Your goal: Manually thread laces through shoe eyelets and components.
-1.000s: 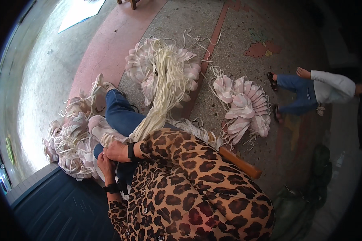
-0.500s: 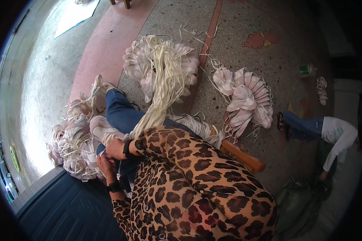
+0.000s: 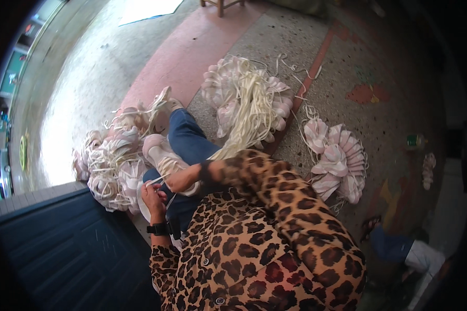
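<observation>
A pale pink and white shoe upper (image 3: 160,152) lies across my jeans-clad legs, its near end partly covered by my right hand (image 3: 182,181). That hand is closed on a white shoelace (image 3: 158,180), which runs over to my left hand (image 3: 153,200). The left fingers pinch the lace just left of the upper. A bundle of loose cream laces (image 3: 249,116) trails from a fanned stack of uppers (image 3: 218,85) on the floor toward my right forearm. Exactly how the fingertips hold the lace is too small to tell.
A heap of laced uppers (image 3: 111,163) lies left of my legs, beside a dark blue panel (image 3: 62,249). Another fanned stack (image 3: 342,160) rests on the floor at right. Farther right are a bottle (image 3: 414,141) and a bending person (image 3: 399,249). A wooden stool (image 3: 220,6) stands far off.
The view has turned, so most things sit farther right in it. My hands have drawn slightly apart, with the lace now stretched visibly between them. The person at right has shifted lower in view.
</observation>
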`<state>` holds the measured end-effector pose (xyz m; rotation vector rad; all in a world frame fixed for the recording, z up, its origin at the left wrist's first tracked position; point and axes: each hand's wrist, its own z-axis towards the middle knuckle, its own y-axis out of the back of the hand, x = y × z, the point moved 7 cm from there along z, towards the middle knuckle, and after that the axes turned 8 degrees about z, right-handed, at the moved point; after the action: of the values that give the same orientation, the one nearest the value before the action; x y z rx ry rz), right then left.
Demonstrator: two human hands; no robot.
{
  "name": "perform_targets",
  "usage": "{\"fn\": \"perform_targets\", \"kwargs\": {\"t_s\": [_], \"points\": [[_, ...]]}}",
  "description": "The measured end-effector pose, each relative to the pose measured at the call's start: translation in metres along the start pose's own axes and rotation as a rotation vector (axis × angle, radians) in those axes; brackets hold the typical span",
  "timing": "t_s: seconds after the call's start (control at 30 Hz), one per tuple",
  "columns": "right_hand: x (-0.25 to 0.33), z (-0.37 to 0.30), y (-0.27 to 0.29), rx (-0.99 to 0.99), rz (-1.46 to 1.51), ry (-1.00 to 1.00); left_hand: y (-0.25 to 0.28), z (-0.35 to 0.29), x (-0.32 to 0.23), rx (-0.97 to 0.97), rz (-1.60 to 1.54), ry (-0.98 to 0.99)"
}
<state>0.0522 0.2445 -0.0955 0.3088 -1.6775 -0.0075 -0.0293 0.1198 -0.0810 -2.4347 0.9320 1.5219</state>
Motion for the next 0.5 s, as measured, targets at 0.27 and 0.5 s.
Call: {"fn": "perform_targets", "kwargs": {"t_s": [0.27,0.5], "points": [[0.247,-0.138,0.168,-0.299,1.195,0.350,-0.002,-0.021,-0.005,-0.101,0.201,-0.070],[0.294,-0.116,0.136,0.074,1.580,0.431,0.011,-0.040,-0.018,-0.044,0.265,-0.016]]}}
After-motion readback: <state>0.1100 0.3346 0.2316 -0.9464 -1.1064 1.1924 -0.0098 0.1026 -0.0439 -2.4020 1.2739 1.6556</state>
